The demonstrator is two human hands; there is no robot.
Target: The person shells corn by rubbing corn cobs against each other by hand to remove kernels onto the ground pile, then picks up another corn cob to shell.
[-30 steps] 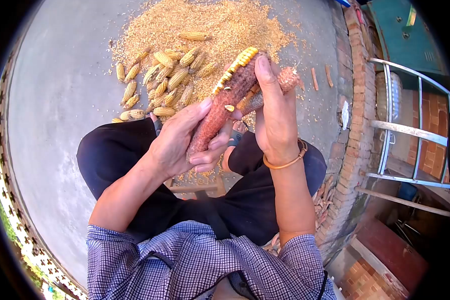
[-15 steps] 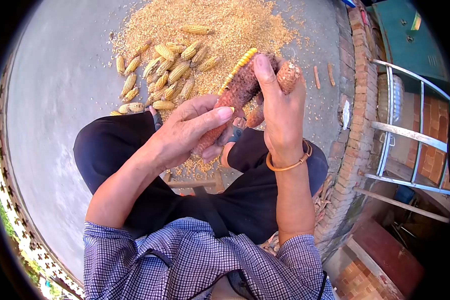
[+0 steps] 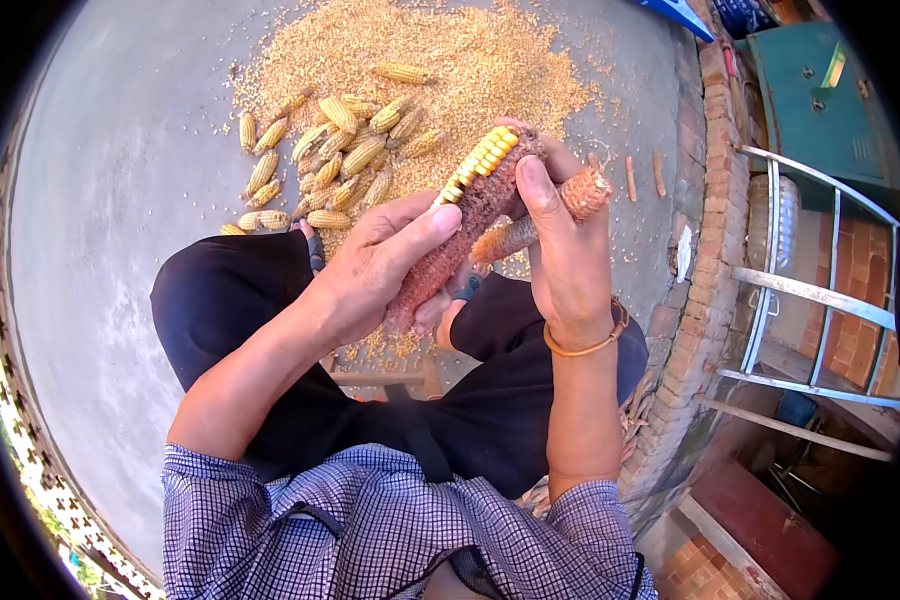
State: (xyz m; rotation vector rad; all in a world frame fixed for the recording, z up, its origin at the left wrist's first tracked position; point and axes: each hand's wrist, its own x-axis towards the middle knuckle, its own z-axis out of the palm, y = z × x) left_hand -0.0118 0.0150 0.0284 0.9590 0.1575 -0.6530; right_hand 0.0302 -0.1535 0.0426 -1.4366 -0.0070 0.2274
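Note:
My left hand (image 3: 375, 255) is closed round the lower part of a corn cob (image 3: 482, 200), which slants up to the right. Most of this cob is stripped to reddish-brown, with a few rows of yellow kernels (image 3: 487, 158) along its upper left side; my left thumb presses at their lower end. My right hand (image 3: 573, 265) is wrapped round a second, bare cob (image 3: 587, 192) lying across the palm. The right fingers also reach behind the far end of the first cob, partly hidden by it.
Unshelled corn ears (image 3: 355, 150) lie piled on the concrete floor (image 3: 120, 250), beside a wide heap of loose kernels (image 3: 450, 50). Two thin reddish pieces (image 3: 659, 174) lie near a low brick edge (image 3: 705, 230). A metal ladder-like frame (image 3: 820, 292) stands at the right.
The partly stripped cob has turned, so its kernel rows now face the camera more. The bare cob's lower end shows more, and my right hand sits slightly lower.

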